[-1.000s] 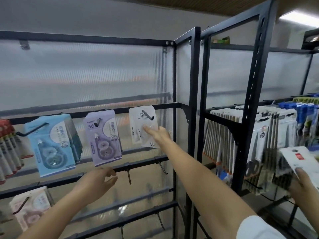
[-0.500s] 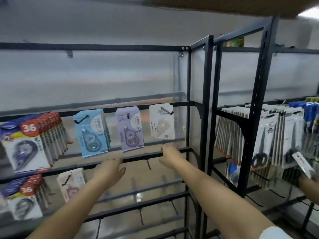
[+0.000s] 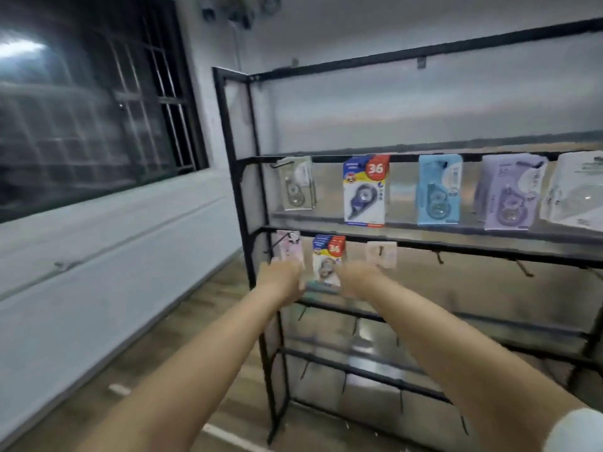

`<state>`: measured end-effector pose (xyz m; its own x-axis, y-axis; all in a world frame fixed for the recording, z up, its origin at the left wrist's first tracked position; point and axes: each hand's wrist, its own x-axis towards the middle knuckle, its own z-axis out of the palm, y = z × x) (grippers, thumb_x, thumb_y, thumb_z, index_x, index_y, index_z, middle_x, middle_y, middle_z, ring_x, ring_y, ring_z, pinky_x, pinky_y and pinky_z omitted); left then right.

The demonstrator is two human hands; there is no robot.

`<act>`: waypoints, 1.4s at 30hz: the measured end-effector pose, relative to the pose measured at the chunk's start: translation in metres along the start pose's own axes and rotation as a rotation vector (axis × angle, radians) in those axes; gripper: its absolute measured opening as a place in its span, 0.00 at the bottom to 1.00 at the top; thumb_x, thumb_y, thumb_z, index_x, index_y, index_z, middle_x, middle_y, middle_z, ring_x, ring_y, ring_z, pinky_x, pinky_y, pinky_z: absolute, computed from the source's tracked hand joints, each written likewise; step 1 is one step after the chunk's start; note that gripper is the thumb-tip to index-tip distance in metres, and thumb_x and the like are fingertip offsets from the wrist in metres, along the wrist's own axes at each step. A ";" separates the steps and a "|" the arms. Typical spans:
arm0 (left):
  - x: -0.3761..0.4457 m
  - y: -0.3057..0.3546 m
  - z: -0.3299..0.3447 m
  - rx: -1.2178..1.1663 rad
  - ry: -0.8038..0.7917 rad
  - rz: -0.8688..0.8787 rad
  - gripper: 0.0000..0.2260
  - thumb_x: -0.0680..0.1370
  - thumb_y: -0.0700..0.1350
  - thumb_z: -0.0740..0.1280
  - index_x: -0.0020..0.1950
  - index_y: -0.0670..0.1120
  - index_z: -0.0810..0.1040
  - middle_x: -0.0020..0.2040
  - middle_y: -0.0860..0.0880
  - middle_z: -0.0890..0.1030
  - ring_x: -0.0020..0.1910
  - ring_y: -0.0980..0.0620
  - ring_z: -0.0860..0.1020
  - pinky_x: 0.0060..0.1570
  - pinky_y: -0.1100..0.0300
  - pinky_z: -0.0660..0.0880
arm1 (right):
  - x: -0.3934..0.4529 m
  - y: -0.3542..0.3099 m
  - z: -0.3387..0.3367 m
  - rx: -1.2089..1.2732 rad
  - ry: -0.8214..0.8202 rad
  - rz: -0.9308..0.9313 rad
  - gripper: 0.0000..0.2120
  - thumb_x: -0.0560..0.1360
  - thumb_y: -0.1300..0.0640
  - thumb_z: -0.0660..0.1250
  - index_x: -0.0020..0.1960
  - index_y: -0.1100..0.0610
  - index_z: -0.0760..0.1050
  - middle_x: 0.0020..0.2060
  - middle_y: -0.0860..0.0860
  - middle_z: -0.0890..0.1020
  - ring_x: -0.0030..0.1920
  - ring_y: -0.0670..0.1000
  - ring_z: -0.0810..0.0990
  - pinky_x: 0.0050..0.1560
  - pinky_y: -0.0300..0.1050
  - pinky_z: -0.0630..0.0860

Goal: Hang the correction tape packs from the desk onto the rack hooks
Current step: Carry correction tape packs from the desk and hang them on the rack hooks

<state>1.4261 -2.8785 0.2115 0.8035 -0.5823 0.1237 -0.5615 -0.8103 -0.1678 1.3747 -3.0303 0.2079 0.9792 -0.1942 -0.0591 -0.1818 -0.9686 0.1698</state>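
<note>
Correction tape packs hang on the black rack [image 3: 243, 197]. The upper row holds a clear pack [image 3: 297, 184], a red-and-blue "36" pack [image 3: 365, 190], a light blue pack [image 3: 439, 190], a purple pack [image 3: 507, 194] and a white pack [image 3: 574, 194]. Below them hang a pink pack [image 3: 288, 247], a red-and-blue stack [image 3: 328, 252] and a pale pack [image 3: 381, 252]. My left hand [image 3: 282, 275] and right hand [image 3: 359, 277] reach out on either side of the red-and-blue stack. Both are motion-blurred and look loose, with nothing in them. Whether they touch the stack is unclear.
Bare hooks [image 3: 439, 257] stick out of the second bar to the right, with more on the lower bars [image 3: 359, 370]. A barred window [image 3: 98, 109] and a white wall [image 3: 98, 272] lie to the left. The floor is wooden [image 3: 195, 370].
The view has swung left to the rack's left end, so the window shows now. My right hand left the white pack and dropped to the second row. My left hand moved up beside it.
</note>
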 end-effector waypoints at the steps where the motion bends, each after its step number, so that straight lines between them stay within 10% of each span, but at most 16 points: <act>1: -0.015 -0.029 0.004 0.006 -0.012 -0.054 0.22 0.80 0.54 0.58 0.70 0.43 0.66 0.68 0.42 0.69 0.67 0.41 0.68 0.62 0.48 0.66 | 0.010 -0.035 -0.003 -0.002 0.001 -0.066 0.19 0.80 0.59 0.56 0.70 0.59 0.65 0.67 0.59 0.70 0.66 0.60 0.70 0.62 0.54 0.70; 22: -0.400 -0.579 0.081 0.035 -0.330 -1.316 0.23 0.81 0.56 0.56 0.71 0.44 0.65 0.69 0.41 0.69 0.69 0.40 0.66 0.65 0.46 0.65 | 0.076 -0.761 -0.094 0.035 0.002 -1.214 0.26 0.79 0.49 0.60 0.73 0.57 0.62 0.69 0.58 0.68 0.66 0.60 0.70 0.64 0.51 0.70; 42: -0.636 -0.981 0.226 -0.165 -0.423 -1.598 0.22 0.81 0.55 0.57 0.72 0.45 0.65 0.68 0.42 0.70 0.67 0.42 0.67 0.63 0.49 0.65 | 0.092 -1.282 -0.081 -0.002 -0.264 -1.398 0.27 0.79 0.55 0.59 0.75 0.58 0.58 0.73 0.57 0.65 0.70 0.57 0.67 0.66 0.48 0.67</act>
<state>1.5104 -1.6982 0.0760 0.5290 0.8239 -0.2031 0.8364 -0.5467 -0.0391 1.7048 -1.7940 0.0640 0.3049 0.8837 -0.3551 0.9056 -0.3845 -0.1791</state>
